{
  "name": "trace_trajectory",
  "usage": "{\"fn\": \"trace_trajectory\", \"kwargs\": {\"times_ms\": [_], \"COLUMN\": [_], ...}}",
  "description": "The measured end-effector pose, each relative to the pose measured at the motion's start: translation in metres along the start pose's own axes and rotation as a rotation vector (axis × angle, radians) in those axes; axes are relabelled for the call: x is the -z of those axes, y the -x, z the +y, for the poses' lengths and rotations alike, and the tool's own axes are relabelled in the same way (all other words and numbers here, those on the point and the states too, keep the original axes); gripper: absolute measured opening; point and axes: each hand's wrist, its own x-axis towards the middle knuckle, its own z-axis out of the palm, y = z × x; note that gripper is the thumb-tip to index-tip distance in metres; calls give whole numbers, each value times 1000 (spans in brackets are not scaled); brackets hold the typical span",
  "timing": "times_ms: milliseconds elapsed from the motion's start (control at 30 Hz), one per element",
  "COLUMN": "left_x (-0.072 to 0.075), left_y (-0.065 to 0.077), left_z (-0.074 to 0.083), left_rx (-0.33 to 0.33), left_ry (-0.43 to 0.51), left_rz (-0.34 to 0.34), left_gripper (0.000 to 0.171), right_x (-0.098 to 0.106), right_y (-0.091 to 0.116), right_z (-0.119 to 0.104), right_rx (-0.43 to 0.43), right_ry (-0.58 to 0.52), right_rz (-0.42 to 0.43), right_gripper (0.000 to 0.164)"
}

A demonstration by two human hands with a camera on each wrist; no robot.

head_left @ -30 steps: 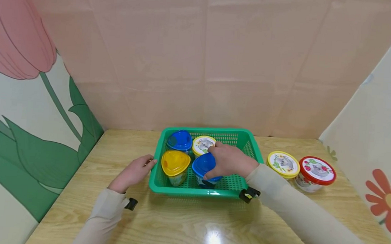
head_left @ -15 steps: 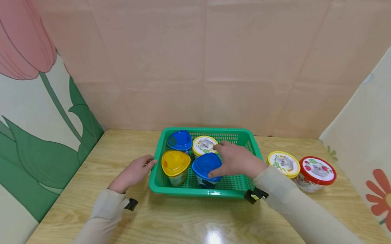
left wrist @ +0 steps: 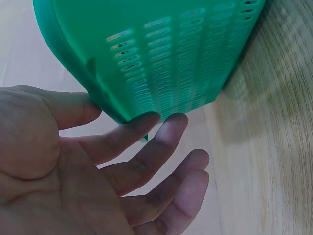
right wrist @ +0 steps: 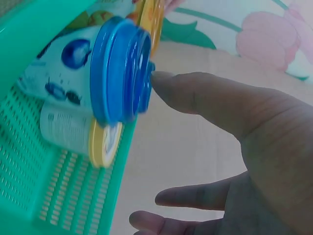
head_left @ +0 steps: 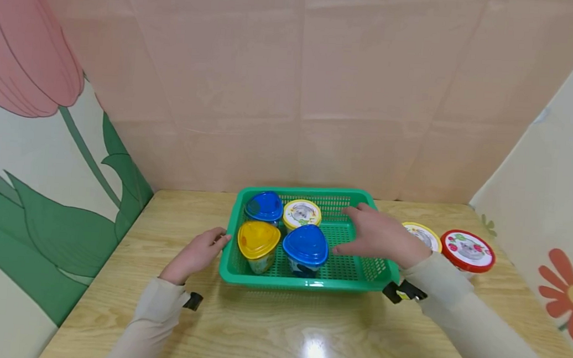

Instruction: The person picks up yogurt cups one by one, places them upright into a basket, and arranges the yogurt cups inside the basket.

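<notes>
A green plastic basket [head_left: 309, 283] holds several lidded containers. Among them are a tub with a blue triangular lid [head_left: 307, 245], one with a yellow triangular lid [head_left: 258, 239], another blue-lidded tub [head_left: 264, 205] and a round tub with a white and yellow lid [head_left: 302, 213]. My left hand [head_left: 200, 253] rests at the basket's left rim, thumb and index finger against it and the other fingers loosely spread in the left wrist view. Over the basket's right part, my right hand [head_left: 382, 238] has spread fingers and holds nothing, its thumb beside the front blue-lidded tub.
To the right of the basket stand a round yellow-lidded tub [head_left: 422, 236] and a round red-lidded tub [head_left: 468, 251], the former partly hidden by my right hand. Everything is on a wooden table [head_left: 256, 332] with a pink wall behind it.
My right hand has let go of the front blue-lidded tub and moved right, away from it. The left hand has stayed at the basket's rim.
</notes>
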Motion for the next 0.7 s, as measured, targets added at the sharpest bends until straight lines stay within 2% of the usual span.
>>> {"fn": "trace_trajectory", "kwargs": {"times_ms": [333,700], "left_x": [-2,-4], "left_y": [-1,0], "left_z": [-2,-4], "left_rx": [28,13], "left_ry": [19,57], "left_rz": [5,5], "left_gripper": [44,48], "right_x": [4,-3], "right_y": [25,46], "right_z": [41,86], "right_rx": [-63,-151], "right_ry": [-1,-24], "right_rz": [30,57], "right_gripper": [97,82]}}
